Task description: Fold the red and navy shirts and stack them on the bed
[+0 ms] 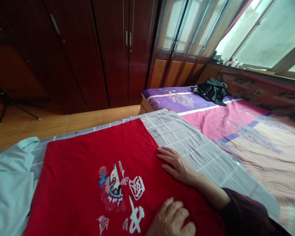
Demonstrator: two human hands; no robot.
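Observation:
A red T-shirt (71,183) lies spread out, printed with an opera-style face, white characters and the word CHINA. My right hand (178,165) rests palm down on the shirt's right edge, its fingers stretched out to the left. Lower down, my left hand (173,218) lies on the red cloth to the right of the white print. Its fingers are slightly bent and apart, and the wrist is cut off by the bottom of the view. Neither hand appears to grip any cloth.
Under the shirt is a grey checked sheet (186,141). Pale green cloth (11,183) lies at left. A bed with a purple and pink cover (211,119) stands at right, with a black garment (211,91) on it. Dark wardrobes (113,59) line the back; a folding stand (7,101) is far left.

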